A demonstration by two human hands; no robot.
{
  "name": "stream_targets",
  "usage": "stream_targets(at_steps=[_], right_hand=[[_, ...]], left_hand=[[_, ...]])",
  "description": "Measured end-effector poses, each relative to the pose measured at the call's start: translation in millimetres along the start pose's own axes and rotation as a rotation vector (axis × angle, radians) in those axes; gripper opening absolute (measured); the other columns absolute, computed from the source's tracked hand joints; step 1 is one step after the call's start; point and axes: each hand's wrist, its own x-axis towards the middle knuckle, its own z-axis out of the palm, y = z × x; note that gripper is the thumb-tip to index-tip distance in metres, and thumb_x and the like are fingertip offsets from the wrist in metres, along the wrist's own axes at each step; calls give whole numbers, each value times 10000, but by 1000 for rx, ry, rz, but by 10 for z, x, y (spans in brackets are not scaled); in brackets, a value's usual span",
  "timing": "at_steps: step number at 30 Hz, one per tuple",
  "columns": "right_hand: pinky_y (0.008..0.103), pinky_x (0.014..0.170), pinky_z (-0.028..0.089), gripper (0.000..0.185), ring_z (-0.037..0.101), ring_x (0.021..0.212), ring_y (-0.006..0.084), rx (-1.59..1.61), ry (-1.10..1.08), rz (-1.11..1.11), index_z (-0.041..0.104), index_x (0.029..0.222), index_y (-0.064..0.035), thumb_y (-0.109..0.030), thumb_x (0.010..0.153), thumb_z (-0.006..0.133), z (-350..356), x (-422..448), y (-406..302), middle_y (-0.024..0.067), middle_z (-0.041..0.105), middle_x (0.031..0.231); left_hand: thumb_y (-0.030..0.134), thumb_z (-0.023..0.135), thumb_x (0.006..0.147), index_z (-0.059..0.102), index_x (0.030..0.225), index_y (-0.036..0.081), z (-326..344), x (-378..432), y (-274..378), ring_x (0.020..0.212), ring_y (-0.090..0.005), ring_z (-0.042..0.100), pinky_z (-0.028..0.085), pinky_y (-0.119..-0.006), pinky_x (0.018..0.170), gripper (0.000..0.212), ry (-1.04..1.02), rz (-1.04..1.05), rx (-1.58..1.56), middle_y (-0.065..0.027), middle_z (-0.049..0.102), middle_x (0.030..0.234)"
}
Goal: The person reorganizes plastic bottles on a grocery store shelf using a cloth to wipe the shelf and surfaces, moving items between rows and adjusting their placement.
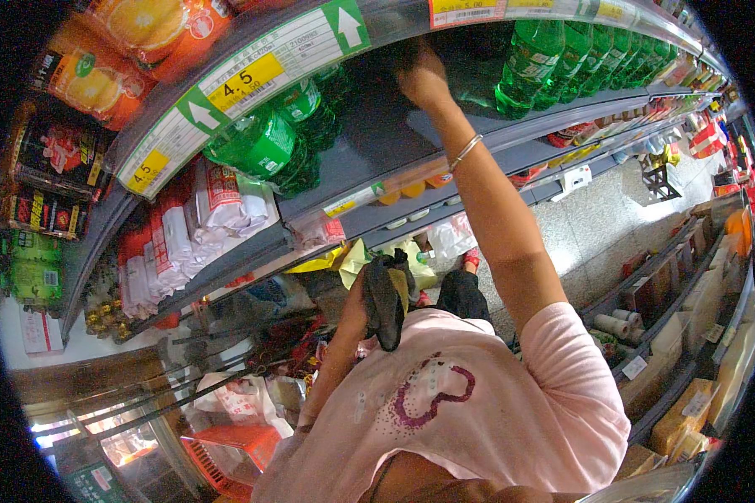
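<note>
My right hand (pixel 423 78) reaches into a dark shelf bay, a metal bangle (pixel 465 153) on its wrist. Its fingers are lost in shadow, so whether they hold anything cannot be told. Green plastic drink bottles (pixel 531 66) stand in a row to its right. More green bottles (pixel 261 141) sit to its left, behind the price strip. Low in front of my body, my left hand (pixel 357 286) is largely covered by a dark cloth-like item (pixel 384 302) with a yellowish side, which it appears to hold. The grey shelf board (pixel 377 151) runs beneath the right hand.
A price-label strip (pixel 245 82) curves along the upper shelf edge. White-wrapped packs (pixel 182 232) fill a lower shelf at left. A red plastic basket (pixel 233 456) is at lower left. Another stocked shelf (pixel 673 352) stands at right, across the tiled floor (pixel 579 232).
</note>
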Motion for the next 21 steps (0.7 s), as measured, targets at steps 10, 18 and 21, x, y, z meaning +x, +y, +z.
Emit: stream_targets(at_steps=[10,18,21], right_hand=[[375,871,503,371,637,1024,323,309,-271,202,563,1206,-21,-108,850,623,-296,-225,-601,175,640,1143],[253,687,483,136,601,741,138,491,-251,124,629,995,5,8,904,528,-1626,-1547,-769,71,621,865],[240,671,481,139,595,728,111,507,-311,373,619,1010,6,-1,924,509,-1878,-1903,-409,52,631,869]], left_hand=[[273,371,1030,440,1347,47,84,-65,107,966,-174,630,525,-301,852,396,-79,152,207,-93,615,1134],[434,425,990,567,1259,94,814,74,1076,1053,-149,590,465,-309,931,456,17,42,18,-54,614,1162],[156,560,905,543,1267,75,1778,-118,1857,1104,-218,567,430,-346,985,371,22,775,505,-91,588,1208]])
